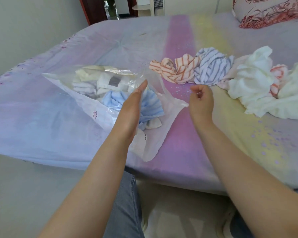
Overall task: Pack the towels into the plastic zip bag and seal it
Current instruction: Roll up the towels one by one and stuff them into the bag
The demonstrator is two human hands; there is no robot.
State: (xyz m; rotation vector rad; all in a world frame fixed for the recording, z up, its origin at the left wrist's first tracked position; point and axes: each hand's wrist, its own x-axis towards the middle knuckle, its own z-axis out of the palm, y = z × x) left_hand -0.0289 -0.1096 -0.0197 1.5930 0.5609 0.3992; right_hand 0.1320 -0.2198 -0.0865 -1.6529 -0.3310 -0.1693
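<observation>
Over the bed [41, 117], the left hand [131, 110] lies flat with straight fingers against the open zip bag [86, 103], which holds a blue towel [113, 98]; the right hand [200, 100] pinches the bag's rim. Loose towels [213, 66] lie beside it.

No sleeves are seen on either forearm; both are left bare. Grey-blue denim jeans [126, 203] are worn, a stitched side seam showing, and light shoes [228, 224] are glimpsed below.
</observation>
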